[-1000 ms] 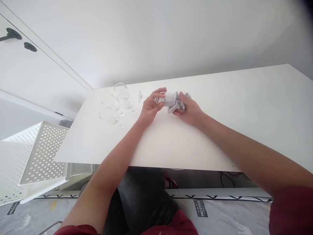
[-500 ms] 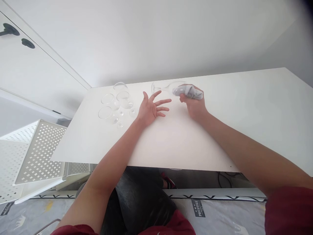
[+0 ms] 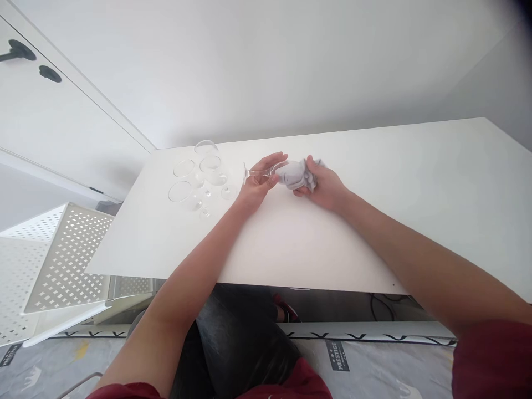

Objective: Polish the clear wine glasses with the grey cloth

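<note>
A clear wine glass (image 3: 277,173) lies sideways between my hands, its foot to the left and its bowl to the right. My left hand (image 3: 261,180) is closed around the stem and the base of the bowl. On the right, my right hand (image 3: 324,184) grips a light grey cloth (image 3: 308,175) at the glass's mouth. Part of the cloth shows pale through the bowl, so some of it seems to be inside. The right fingertips are partly hidden by the cloth.
Several clear wine glasses stand upright on the white table (image 3: 415,194), left of my hands; one is the front glass (image 3: 181,193). A white perforated metal basket (image 3: 70,260) is beyond the table's left edge. A wall rises behind the table.
My left hand was spread and apart from the glass; now its fingers are closed around the stem. The glass and cloth have come left and nearer to me with my right hand.
</note>
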Demonstrator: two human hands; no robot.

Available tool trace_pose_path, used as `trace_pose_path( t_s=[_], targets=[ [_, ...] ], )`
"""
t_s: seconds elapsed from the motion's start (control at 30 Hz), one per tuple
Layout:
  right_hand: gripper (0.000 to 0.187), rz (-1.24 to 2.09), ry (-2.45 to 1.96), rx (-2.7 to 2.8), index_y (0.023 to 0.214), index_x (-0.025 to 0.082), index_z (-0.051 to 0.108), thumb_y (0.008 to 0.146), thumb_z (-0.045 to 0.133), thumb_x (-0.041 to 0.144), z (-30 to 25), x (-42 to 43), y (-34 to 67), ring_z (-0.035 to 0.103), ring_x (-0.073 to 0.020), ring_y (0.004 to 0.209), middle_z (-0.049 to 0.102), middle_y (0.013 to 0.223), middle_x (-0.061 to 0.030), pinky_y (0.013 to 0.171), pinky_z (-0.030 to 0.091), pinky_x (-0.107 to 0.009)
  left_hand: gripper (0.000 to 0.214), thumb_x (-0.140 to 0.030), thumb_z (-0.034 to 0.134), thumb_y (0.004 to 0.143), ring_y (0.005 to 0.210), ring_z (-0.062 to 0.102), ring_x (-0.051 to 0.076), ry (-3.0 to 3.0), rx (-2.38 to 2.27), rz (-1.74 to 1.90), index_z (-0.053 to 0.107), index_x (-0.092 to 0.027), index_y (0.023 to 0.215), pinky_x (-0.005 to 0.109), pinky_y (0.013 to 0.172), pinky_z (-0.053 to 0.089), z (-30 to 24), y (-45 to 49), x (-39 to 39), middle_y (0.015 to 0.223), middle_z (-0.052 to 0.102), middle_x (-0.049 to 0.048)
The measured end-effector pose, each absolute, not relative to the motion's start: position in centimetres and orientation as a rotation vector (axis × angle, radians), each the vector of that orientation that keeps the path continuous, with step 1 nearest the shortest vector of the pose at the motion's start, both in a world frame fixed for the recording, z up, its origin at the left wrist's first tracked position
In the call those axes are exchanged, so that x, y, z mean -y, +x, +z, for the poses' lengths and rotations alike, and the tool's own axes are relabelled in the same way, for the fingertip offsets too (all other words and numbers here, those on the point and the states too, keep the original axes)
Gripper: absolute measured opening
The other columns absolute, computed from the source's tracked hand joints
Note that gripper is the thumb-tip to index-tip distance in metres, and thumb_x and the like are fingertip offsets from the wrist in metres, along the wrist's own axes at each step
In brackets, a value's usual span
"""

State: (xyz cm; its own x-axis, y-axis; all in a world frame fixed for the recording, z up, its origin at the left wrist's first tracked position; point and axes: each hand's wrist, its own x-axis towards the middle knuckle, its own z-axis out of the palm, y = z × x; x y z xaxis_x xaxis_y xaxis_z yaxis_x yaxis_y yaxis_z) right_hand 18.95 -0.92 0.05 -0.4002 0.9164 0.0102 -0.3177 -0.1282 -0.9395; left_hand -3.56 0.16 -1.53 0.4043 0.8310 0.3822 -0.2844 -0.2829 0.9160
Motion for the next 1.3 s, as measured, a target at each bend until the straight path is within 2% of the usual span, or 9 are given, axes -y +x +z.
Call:
trace_pose_path(
  t_s=[0.2, 0.33, 0.6, 0.73, 0.83, 0.93, 1.0, 1.13, 1.3],
  targets=[
    [0.046, 1.337, -0.744, 1.507, 0.096, 0.024, 0.081, 0.085, 0.085, 0.068, 0.2, 1.6, 19.3, 0.065, -0.0225, 0.086, 0.074, 0.094, -0.0063, 0.085, 0.059, -0.042, 0.056, -0.06, 0.083, 0.09, 0.151, 0.059, 0.036, 1.393, -0.545, 1.196, 0.069, -0.034, 0.137, 0.063, 0.121, 0.054, -1.1, -3.3, 0.3, 0.162, 0.061, 0.0072],
    [0.033, 1.013, -0.748, 1.72, 0.106, 0.032, 0.085, 0.092, 0.081, 0.061, 0.6, 1.9, 19.3, 0.062, -0.0315, 0.121, 0.079, 0.123, -0.007, 0.111, 0.05, -0.053, 0.061, -0.069, 0.076, 0.093, 0.143, 0.066, 0.032, 1.307, -0.609, 1.201, 0.064, -0.035, 0.142, 0.059, 0.121, 0.055, -1.4, -3.1, 0.4, 0.147, 0.07, 0.0078],
    [0.063, 1.731, -0.696, 1.346, 0.111, 0.024, 0.08, 0.091, 0.068, 0.082, 0.1, 1.4, 19.0, 0.052, -0.0142, 0.064, 0.07, 0.09, -0.0036, 0.067, 0.056, -0.036, 0.053, -0.056, 0.088, 0.087, 0.155, 0.055, 0.036, 1.399, -0.516, 1.253, 0.074, -0.031, 0.131, 0.062, 0.13, 0.042, -1.5, -3.4, -0.1, 0.16, 0.064, 0.0096],
    [0.047, 1.573, -0.731, 1.46, 0.111, 0.027, 0.083, 0.078, 0.095, 0.058, -0.3, 1.2, 19.2, 0.06, -0.0158, 0.072, 0.073, 0.093, -0.0025, 0.071, 0.056, -0.036, 0.047, -0.045, 0.089, 0.088, 0.162, 0.047, 0.035, 1.329, -0.463, 1.178, 0.075, -0.034, 0.132, 0.062, 0.136, 0.033, -0.9, -3.1, 0.5, 0.169, 0.056, 0.0036],
    [0.037, 1.337, -0.734, 1.47, 0.108, 0.03, 0.086, 0.078, 0.097, 0.051, -0.7, 0.7, 19.4, 0.066, -0.0199, 0.085, 0.078, 0.109, -0.0036, 0.076, 0.055, -0.038, 0.047, -0.034, 0.089, 0.088, 0.16, 0.049, 0.036, 1.218, -0.513, 1.14, 0.075, -0.031, 0.133, 0.059, 0.136, 0.035, -0.5, -3.0, 1.0, 0.175, 0.048, 0.0034],
    [0.03, 1.252, -0.7, 1.226, 0.097, 0.034, 0.083, 0.077, 0.095, 0.052, -0.9, -0.2, 20.2, 0.066, -0.0216, 0.087, 0.079, 0.114, -0.0018, 0.071, 0.054, -0.039, 0.046, -0.034, 0.082, 0.093, 0.144, 0.066, 0.031, 1.004, -0.561, 1.134, 0.072, -0.027, 0.137, 0.05, 0.123, 0.054, -0.2, -3.1, 0.9, 0.164, 0.061, 0.0072],
    [0.029, 1.223, -0.69, 1.152, 0.09, 0.033, 0.082, 0.075, 0.096, 0.053, -0.9, -0.7, 20.8, 0.067, -0.0238, 0.088, 0.079, 0.104, -0.0022, 0.069, 0.054, -0.04, 0.046, -0.051, 0.07, 0.101, 0.124, 0.077, 0.027, 0.869, -0.625, 1.049, 0.071, -0.021, 0.136, 0.039, 0.102, 0.065, 0.0, -3.4, 0.8, 0.152, 0.07, 0.013],
    [0.032, 1.281, -0.639, 1.454, 0.084, 0.028, 0.084, 0.072, 0.098, 0.054, -0.6, -0.7, 21.4, 0.073, -0.0314, 0.097, 0.08, 0.098, -0.0072, 0.084, 0.057, -0.048, 0.074, -0.076, 0.054, 0.099, 0.079, 0.077, 0.021, 0.783, -0.712, 0.816, 0.075, -0.011, 0.128, 0.031, 0.064, 0.062, 0.3, -4.0, 0.6, 0.12, 0.082, 0.0214],
    [0.036, 1.314, -0.625, 1.438, 0.083, 0.026, 0.081, 0.084, 0.089, 0.062, -0.5, -0.5, 21.0, 0.059, -0.0187, 0.069, 0.074, 0.085, -0.0045, 0.063, 0.045, -0.037, 0.058, -0.034, 0.087, 0.077, 0.058, 0.065, 0.011, 1.038, -0.659, 0.774, 0.077, -0.013, 0.13, 0.026, 0.058, 0.054, 0.3, -4.1, 0.9, 0.096, 0.083, 0.0113]
  ],
)
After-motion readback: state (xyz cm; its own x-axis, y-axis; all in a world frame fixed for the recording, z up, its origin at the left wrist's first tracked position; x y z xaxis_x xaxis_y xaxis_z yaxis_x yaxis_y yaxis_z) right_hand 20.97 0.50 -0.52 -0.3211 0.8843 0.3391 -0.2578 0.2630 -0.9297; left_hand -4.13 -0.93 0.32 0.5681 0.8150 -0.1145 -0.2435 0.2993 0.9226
